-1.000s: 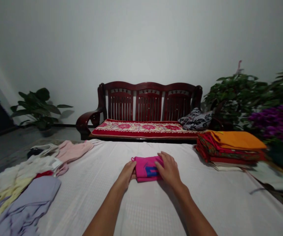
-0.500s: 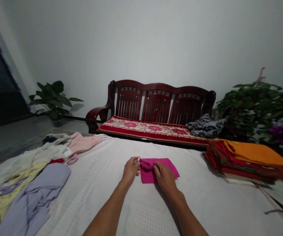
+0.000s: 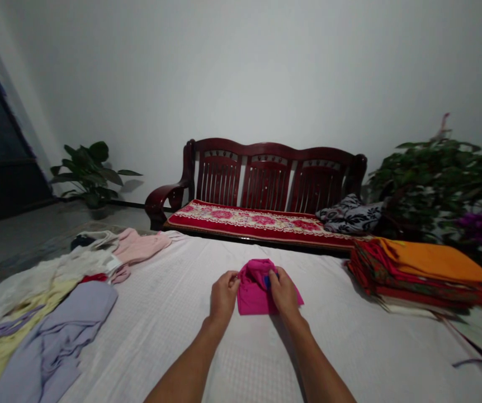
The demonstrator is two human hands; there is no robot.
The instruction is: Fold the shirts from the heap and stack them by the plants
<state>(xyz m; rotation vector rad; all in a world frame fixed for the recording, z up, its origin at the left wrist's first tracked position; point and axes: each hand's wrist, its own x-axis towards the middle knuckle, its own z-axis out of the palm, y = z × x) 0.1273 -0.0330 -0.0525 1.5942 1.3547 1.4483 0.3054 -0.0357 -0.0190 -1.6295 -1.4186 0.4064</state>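
Observation:
A small magenta garment (image 3: 253,302), folded into a flat piece, lies on the white cloth (image 3: 174,336) in front of me. Its upper part is lifted into an open fold, and a small blue patch shows inside near my right fingers. My left hand (image 3: 224,294) pinches the garment's left edge between thumb and fingers. My right hand (image 3: 283,291) grips the upper right part, thumb on top and the other fingers partly hidden behind the fabric. What kind of garment it is, I cannot tell.
Loose clothes lie on the left, among them a lavender garment (image 3: 60,336), a yellow one (image 3: 27,319) and a pink one (image 3: 140,246). At right stands a stack of folded red and orange cloths (image 3: 425,274). Behind is a wooden bench (image 3: 266,184) with plants either side.
The rolled upper edge of the magenta garment has been raised and opened into a pouch-like fold, exposing the blue patch. My right hand has moved slightly up and right.

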